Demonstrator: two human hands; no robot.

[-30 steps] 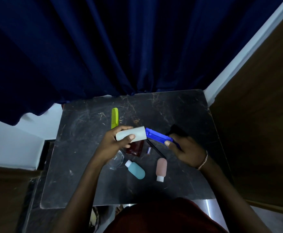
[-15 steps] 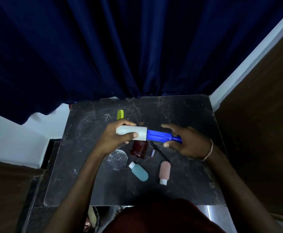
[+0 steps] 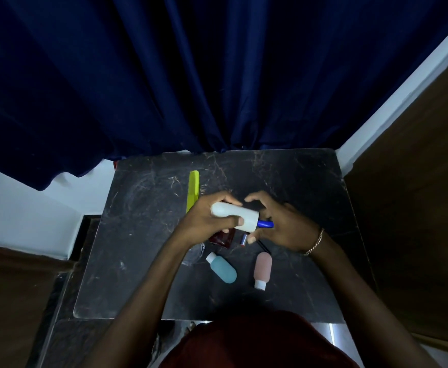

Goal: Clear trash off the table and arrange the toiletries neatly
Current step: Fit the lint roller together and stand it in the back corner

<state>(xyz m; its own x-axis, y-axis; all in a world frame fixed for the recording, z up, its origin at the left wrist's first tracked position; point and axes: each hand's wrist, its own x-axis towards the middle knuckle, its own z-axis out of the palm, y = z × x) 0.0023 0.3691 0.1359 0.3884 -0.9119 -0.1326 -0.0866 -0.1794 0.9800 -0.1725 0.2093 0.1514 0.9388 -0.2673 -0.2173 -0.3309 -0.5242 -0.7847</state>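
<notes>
1. White tube [image 3: 235, 217]: held above the middle of the black marble table [image 3: 138, 261], long axis running left to right, slightly down toward the right. A blue piece [image 3: 265, 224] pokes out of its right-hand end; only a short stub of it shows.
2. Left hand [image 3: 212, 221]: wrapped around the tube's body, thumb pressed on the near side, fingers over the far side. A firm grasp.
3. Right hand [image 3: 278, 224]: cupped at the tube's right end, against the blue piece. Fingers curl above and below it; whether they pinch it or merely press on its tip cannot be told.
4. Key relation: both hands sit on one line, the tube's own axis, left hand on the body, right hand at the open end. Judged from this, any push or pull to come runs along that line, the left hand bracing.
5. Beneath the hands, on the table: dark red bottle [image 3: 221, 238], partly hidden; clear glass dish [image 3: 193, 257] under the left wrist.
6. Nearer the person: teal bottle [image 3: 222, 267], cap pointing up-left; pink bottle [image 3: 262, 269], cap toward the person. Both lie on their sides, near each other, not touching.
7. Far left: green comb [image 3: 193, 189], lying lengthwise away from the person, its near end behind the left hand.
</notes>
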